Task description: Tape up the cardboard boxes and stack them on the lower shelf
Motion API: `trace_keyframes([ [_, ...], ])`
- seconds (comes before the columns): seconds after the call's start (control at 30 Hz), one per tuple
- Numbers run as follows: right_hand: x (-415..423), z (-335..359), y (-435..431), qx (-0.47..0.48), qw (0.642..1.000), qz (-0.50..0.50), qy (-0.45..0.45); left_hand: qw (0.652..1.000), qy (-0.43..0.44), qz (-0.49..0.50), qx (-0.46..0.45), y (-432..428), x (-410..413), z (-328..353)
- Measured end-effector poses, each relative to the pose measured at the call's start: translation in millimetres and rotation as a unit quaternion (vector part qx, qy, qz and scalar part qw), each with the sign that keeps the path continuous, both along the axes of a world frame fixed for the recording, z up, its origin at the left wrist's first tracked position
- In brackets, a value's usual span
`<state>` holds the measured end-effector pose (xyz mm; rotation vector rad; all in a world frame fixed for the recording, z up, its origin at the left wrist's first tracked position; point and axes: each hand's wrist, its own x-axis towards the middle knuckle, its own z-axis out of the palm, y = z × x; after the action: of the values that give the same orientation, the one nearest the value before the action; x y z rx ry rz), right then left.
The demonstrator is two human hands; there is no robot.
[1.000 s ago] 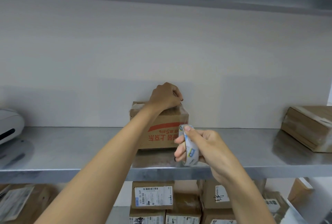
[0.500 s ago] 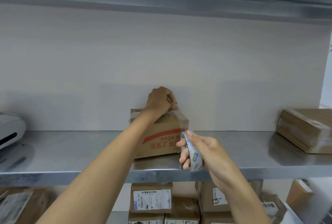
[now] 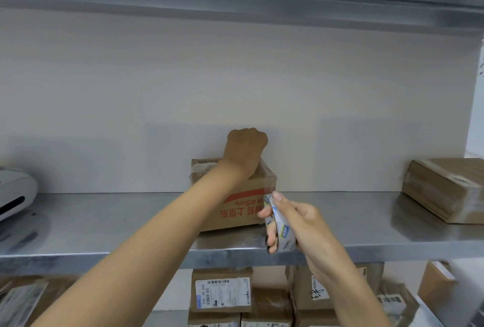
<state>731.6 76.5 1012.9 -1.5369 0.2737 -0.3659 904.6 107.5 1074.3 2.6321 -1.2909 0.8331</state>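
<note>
We've got the box [image 3: 234, 197] mid-shelf [image 3: 104, 224], left hand [image 3: 246, 149] pressed on its far top, fingers curled over. Right hand [image 3: 293, 224] grips the tape roll [image 3: 281, 231] just near-right of it. More boxes [image 3: 222, 294] stacked below; pale wall behind.

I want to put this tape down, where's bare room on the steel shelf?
Bare steel lies between the white device and the red-printed box, and between that box and the taped brown box at right. The lower shelf is crowded with labelled boxes.
</note>
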Motion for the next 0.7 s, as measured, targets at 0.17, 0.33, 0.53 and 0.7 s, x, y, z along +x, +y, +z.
trace_keyframes([
  [0.17, -1.9, -0.4, -3.4, -0.009, 1.000, -0.026, -0.003, 0.995, 0.009, -0.064, 0.071, 15.1, 7.6, 9.2],
  [0.33, -2.8, -3.5, -0.9, -0.023, 0.999, -0.037, 0.001, 0.979, 0.176, -0.100, 0.009, 29.2, 18.0, 7.8],
  [0.53, -0.6, -6.0, -3.2, -0.016, 0.999, -0.032, 0.001, 0.952, 0.258, -0.160, -0.031, 38.0, 11.3, 10.0],
  [0.7, -1.3, -6.2, -6.0, -0.026, 0.999, -0.039, -0.008, 0.932, 0.276, -0.138, 0.189, 48.9, 6.5, -4.3],
])
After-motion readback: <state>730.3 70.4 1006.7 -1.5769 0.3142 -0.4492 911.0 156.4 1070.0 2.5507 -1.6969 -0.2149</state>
